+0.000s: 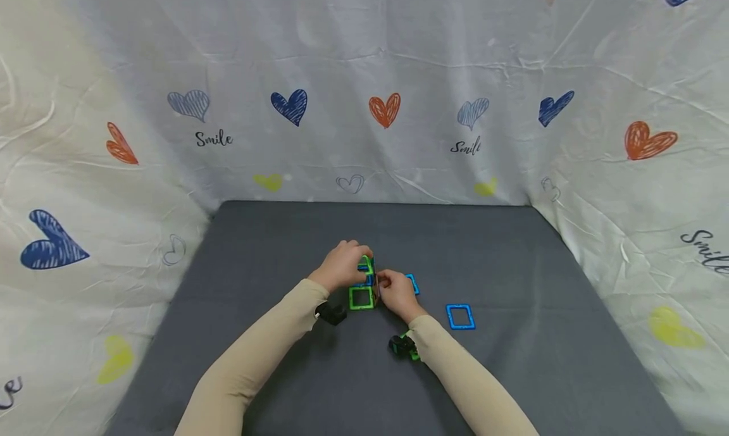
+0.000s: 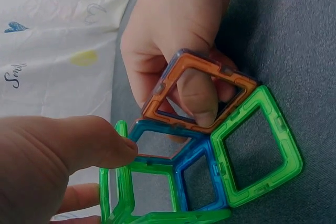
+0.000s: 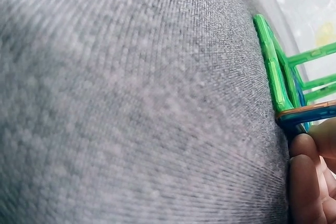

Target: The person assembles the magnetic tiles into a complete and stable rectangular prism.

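Magnetic frame tiles form a small boxy structure, with green tiles [image 2: 281,129] and a blue tile [image 2: 216,177] joined at their edges. My left hand [image 1: 340,266] grips the structure from the left; its thumb [image 2: 100,142] presses near a teal-blue tile edge and its fingers go behind a green tile. Opposite it, my right hand [image 1: 397,293] pinches an orange tile [image 2: 226,70], thumb across the tile's opening and fingers behind. That orange tile stands tilted against the structure, its lower edge right at the blue and green tiles. One green tile lies flat at the near side.
A loose blue tile [image 1: 462,326] lies on the dark grey table [image 1: 547,373] to the right. Another blue tile [image 1: 414,285] shows partly behind my right hand. Something green [image 1: 414,355] peeks out under the right wrist camera. A heart-print cloth [image 1: 421,151] hangs around the table.
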